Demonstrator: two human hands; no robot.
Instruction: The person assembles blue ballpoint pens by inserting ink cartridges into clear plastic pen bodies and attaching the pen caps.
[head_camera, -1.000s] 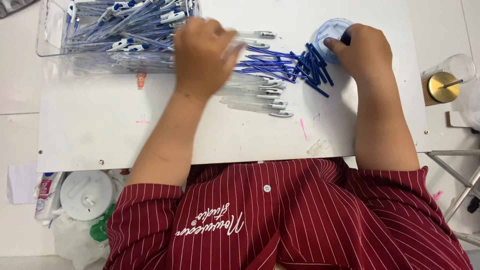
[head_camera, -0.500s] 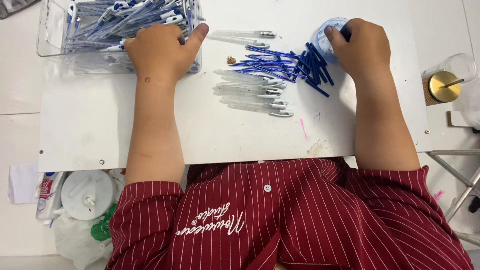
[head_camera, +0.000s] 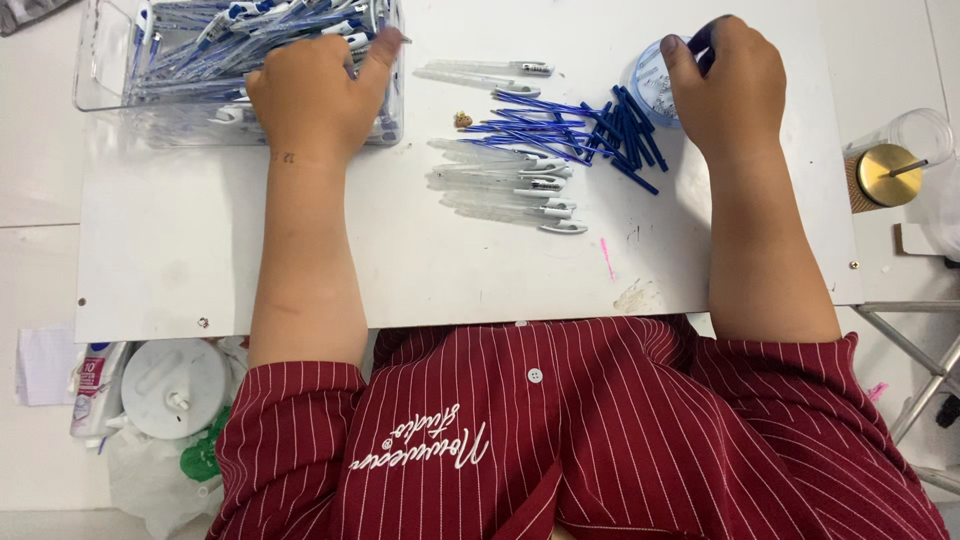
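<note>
**Hands at the pen table**

On a white tabletop (head_camera: 300, 280) over pale floor, the left hand (head_camera: 315, 95) rests loosely curled against a clear plastic bin of blue-and-white pens (head_camera: 120, 70) — holding nothing visible. The right hand (head_camera: 725, 85) pinches into a small round clear container (head_camera: 650, 75), beside loose blue pen refills (head_camera: 570, 130) and clear pen barrels (head_camera: 500, 185).

A white table (head_camera: 300, 270) carries everything. On it lie a clear bin (head_camera: 100, 70) of pens at the far left, a row of clear barrels (head_camera: 500, 190), a heap of blue refills (head_camera: 570, 130) just beside them — and a small round tub (head_camera: 650, 80).
</note>
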